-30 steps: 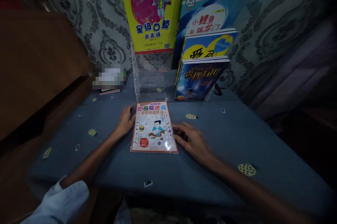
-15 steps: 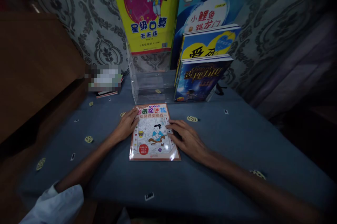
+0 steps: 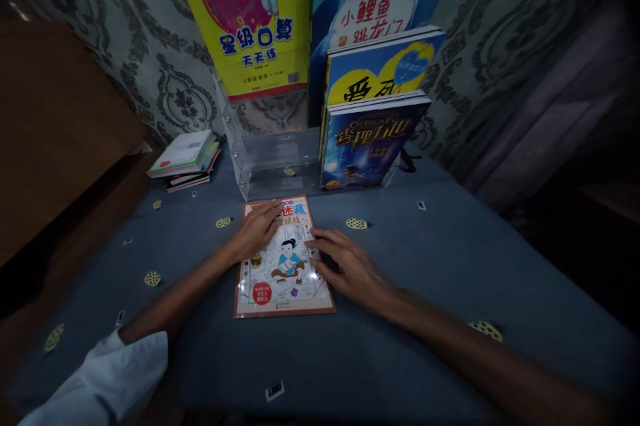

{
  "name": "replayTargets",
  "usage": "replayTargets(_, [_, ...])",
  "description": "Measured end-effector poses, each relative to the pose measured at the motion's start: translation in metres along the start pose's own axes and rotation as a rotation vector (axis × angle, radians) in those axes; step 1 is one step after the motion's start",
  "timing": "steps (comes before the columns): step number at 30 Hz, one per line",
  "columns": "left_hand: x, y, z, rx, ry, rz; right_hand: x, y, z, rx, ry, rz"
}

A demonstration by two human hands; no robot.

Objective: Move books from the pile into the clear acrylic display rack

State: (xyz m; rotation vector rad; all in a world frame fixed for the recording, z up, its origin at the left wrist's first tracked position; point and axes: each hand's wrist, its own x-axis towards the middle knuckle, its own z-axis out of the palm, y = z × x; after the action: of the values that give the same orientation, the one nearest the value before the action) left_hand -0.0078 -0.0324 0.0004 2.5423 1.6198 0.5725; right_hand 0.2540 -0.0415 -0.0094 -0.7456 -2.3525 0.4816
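A thin picture book [image 3: 287, 289] with a drawn seated figure on its cover lies flat on the blue tablecloth, its lower edge toward me. My left hand [image 3: 257, 231] rests on the upper left of the cover, fingers stretched out and hiding part of the title. Along the book's right edge lies my right hand [image 3: 345, 263], its fingers spread and the tips touching the border. Neither hand grips anything. Just beyond the book's top edge stands a clear acrylic book rack [image 3: 270, 179].
Upright in the rack are a yellow workbook [image 3: 255, 73], a teal book [image 3: 370, 13], a blue and yellow book [image 3: 345, 79] and a dark blue book [image 3: 373, 146]. A small stack of books [image 3: 185, 156] lies at the left back. A brown wooden panel [image 3: 60, 126] borders the left side.
My left hand has slid up and right, from the book's left edge onto its title. The right hand stays at the right edge. The whole view has shifted slightly.
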Motion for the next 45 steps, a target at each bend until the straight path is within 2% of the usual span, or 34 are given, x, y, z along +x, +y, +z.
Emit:
replayTargets(11, [0.043, 0.017, 0.012, 0.081, -0.084, 0.102, -0.003, 0.0, 0.0, -0.007, -0.016, 0.009])
replayTargets(18, [0.046, 0.019, 0.011, 0.08, -0.098, 0.099, -0.004, -0.001, -0.002, 0.043, -0.006, -0.002])
replayTargets(24, [0.044, 0.021, 0.008, 0.047, -0.123, 0.126, 0.001, -0.004, -0.011, 0.224, 0.01, 0.095])
replayTargets(35, [0.011, 0.051, -0.005, 0.044, -0.183, 0.25, 0.005, 0.012, -0.006, 0.497, 0.185, 0.318])
replayTargets(45, [-0.043, 0.099, -0.015, -0.006, -0.264, 0.39, 0.006, 0.01, -0.008, 0.479, 0.184, 0.296])
